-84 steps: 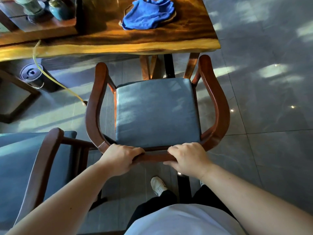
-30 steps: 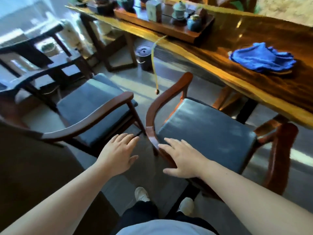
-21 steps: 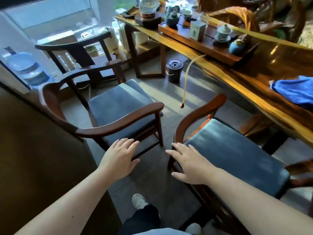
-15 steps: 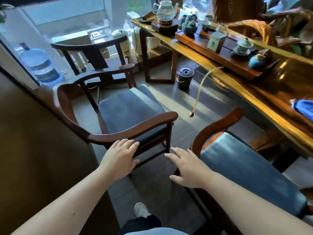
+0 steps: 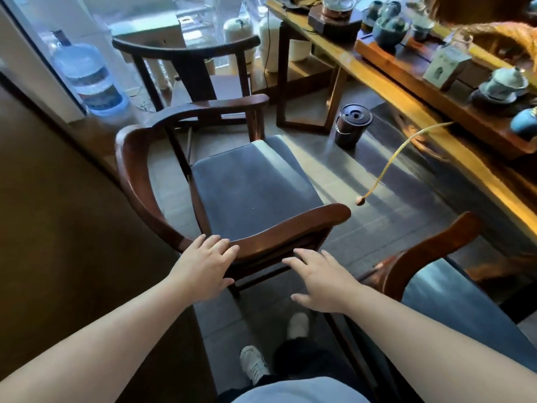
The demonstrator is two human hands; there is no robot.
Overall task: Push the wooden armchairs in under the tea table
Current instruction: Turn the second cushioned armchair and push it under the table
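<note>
at the middle of the view, a wooden armchair (image 5: 252, 184) with a grey-blue seat cushion stands out on the floor, well apart from the tea table (image 5: 453, 117) along the right. left hand (image 5: 203, 266) is flat, fingers spread, fingertips over the chair's curved rail; whether they touch it is hard to tell. right hand (image 5: 322, 279) hovers palm down, fingers spread, just beside that rail, holding nothing. a second armchair (image 5: 436, 274) sits at lower right, nearer the table edge.
</note>
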